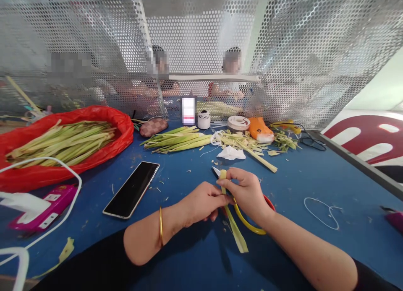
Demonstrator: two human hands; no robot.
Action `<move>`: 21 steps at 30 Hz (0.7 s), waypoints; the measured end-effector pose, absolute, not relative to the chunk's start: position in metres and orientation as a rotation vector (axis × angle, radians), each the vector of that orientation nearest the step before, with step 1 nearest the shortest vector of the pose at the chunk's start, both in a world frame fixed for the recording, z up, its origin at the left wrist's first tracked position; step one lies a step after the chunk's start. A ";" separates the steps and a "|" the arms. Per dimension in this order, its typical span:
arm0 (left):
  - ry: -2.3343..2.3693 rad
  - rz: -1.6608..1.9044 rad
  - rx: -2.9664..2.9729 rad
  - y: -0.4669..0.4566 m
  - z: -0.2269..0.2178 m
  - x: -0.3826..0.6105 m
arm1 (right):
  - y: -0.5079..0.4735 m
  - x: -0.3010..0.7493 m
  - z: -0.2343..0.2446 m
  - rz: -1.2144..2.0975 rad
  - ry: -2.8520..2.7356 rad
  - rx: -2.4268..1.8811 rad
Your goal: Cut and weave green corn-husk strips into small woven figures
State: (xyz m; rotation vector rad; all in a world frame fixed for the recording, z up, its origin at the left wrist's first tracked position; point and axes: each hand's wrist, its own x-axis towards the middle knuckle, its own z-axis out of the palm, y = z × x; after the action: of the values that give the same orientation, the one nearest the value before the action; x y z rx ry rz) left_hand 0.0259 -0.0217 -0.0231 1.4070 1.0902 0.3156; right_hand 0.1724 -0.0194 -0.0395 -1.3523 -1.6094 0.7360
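Observation:
A long pale green leaf strip (234, 230) runs between my hands, its upper end folded over and its wide end hanging toward me. My left hand (203, 201) is closed, its thumb and fingers pinching the strip near its middle. At the folded top, my right hand (245, 188) grips the same strip between thumb and fingers. Scissors with a yellow and red handle (252, 228) lie beneath my right hand. Their blade tip shows just beyond the fingers; the middle is hidden by my hands.
A red plastic bag (122, 129) of long leaves stands left, near a phone (132, 190) and purple power strip (47, 207). Leaf bundles (179, 139), a thread spool (204, 120), tape roll (238, 123) and orange packet (260, 129) line the back. Perforated metal screens (201, 35) rise behind; people sit beyond.

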 end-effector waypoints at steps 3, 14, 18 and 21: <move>1.065 0.323 1.344 -0.024 -0.024 0.028 | -0.019 0.170 -0.042 0.727 -1.598 -1.371; 1.005 0.741 0.863 -0.007 -0.029 0.018 | -0.004 0.204 -0.017 0.505 -1.838 -1.456; 1.017 0.818 0.952 -0.004 -0.029 0.017 | -0.010 0.199 -0.021 0.832 -2.081 -1.412; 1.060 0.833 0.968 -0.005 -0.030 0.021 | -0.015 0.191 -0.024 0.739 -2.153 -1.399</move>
State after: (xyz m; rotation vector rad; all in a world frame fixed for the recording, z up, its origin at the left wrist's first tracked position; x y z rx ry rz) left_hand 0.0209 -0.0054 -0.0298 0.9675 1.0597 0.8327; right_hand 0.1907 -0.0151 -0.0245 -1.3993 -2.1528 0.7392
